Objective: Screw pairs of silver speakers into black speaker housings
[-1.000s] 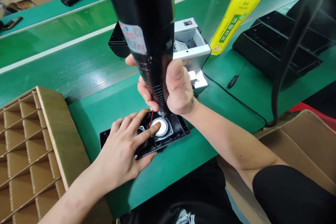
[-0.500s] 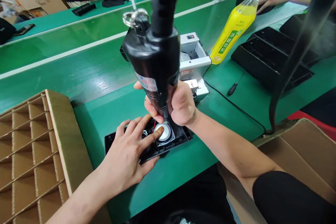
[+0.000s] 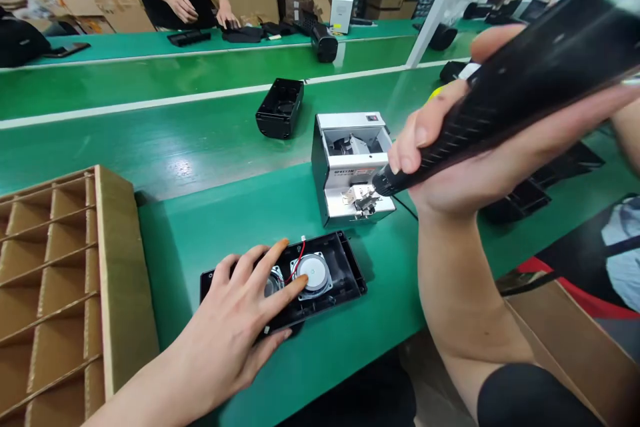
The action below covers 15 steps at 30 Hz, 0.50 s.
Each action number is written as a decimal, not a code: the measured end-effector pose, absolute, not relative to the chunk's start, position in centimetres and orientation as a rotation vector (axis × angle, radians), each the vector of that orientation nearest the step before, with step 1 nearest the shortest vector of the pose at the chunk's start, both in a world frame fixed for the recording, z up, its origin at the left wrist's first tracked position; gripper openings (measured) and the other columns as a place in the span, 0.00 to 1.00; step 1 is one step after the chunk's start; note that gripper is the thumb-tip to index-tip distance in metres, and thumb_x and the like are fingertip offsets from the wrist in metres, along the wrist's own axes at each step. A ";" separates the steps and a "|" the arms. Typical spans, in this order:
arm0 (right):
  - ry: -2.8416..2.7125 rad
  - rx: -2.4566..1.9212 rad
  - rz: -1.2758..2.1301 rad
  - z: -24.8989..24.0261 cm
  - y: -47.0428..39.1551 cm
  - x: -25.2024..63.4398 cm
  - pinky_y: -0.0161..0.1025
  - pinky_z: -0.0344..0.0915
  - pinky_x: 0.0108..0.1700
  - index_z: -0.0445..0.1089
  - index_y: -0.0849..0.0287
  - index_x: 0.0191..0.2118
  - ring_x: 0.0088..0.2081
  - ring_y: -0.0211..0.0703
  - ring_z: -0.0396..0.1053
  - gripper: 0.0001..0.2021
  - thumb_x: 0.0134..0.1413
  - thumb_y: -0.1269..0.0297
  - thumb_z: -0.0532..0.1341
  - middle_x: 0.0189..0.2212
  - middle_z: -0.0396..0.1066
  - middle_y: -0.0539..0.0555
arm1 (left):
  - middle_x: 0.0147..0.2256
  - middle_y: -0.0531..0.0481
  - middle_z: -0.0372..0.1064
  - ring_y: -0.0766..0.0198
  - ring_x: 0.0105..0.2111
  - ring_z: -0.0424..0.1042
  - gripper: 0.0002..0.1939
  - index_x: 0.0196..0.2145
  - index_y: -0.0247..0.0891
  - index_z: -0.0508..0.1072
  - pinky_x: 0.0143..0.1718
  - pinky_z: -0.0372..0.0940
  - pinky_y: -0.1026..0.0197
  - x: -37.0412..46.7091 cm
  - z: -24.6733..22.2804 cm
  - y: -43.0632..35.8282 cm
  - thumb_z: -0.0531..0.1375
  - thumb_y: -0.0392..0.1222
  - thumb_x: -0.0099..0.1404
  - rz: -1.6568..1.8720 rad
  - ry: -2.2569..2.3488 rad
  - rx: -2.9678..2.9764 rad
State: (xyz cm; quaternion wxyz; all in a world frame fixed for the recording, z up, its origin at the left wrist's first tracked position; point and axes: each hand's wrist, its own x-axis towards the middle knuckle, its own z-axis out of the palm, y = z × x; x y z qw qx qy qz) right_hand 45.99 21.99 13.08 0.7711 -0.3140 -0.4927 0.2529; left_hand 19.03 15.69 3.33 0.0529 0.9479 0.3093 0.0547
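Observation:
My left hand point(image 3: 245, 313) lies with spread fingers over a black speaker housing point(image 3: 345, 273), one fingertip on a round silver speaker point(image 3: 314, 275) with a red wire. A second speaker point(image 3: 274, 282) is partly under the fingers. My right hand point(image 3: 465, 153) is wrapped round a black electric screwdriver point(image 3: 495, 100), tilted with its tip at the front of a grey and black screw-feeding machine point(image 3: 350, 163). Whether a screw sits on the tip is hidden.
A divided cardboard box point(image 3: 120, 280) stands at the left. An open black housing point(image 3: 281, 107) lies beyond the machine. A person's hands point(image 3: 183, 5) show across the green bench, and black parts point(image 3: 530, 193) lie at the right.
The screwdriver has swung from upright over the speaker to the machine on the right, in my right hand. My left hand has stayed on the housing. The view has tipped up.

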 end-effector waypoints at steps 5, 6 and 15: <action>-1.043 -0.592 0.531 11.2 22.5 45.8 0.36 0.45 0.11 0.71 0.56 0.37 0.13 0.33 0.55 0.37 0.45 0.22 0.59 0.17 0.60 0.44 | 0.72 0.36 0.44 0.33 0.63 0.57 0.25 0.65 0.54 0.64 0.53 0.61 0.30 20.0 2.9 15.6 0.55 0.53 0.73 0.171 0.914 2.850; -1.043 -0.601 0.563 11.0 22.3 45.9 0.36 0.46 0.11 0.71 0.56 0.37 0.13 0.33 0.56 0.35 0.45 0.23 0.61 0.17 0.60 0.44 | 0.72 0.36 0.44 0.33 0.63 0.56 0.25 0.65 0.54 0.64 0.53 0.61 0.30 20.2 2.9 15.6 0.55 0.53 0.73 0.169 0.908 2.839; -1.045 -0.558 0.510 9.8 22.0 45.5 0.33 0.45 0.07 0.76 0.55 0.44 0.10 0.35 0.52 0.36 0.53 0.26 0.56 0.15 0.61 0.45 | 0.74 0.39 0.39 0.34 0.69 0.49 0.31 0.66 0.55 0.63 0.61 0.58 0.30 20.2 3.6 15.5 0.62 0.52 0.68 0.119 0.901 2.779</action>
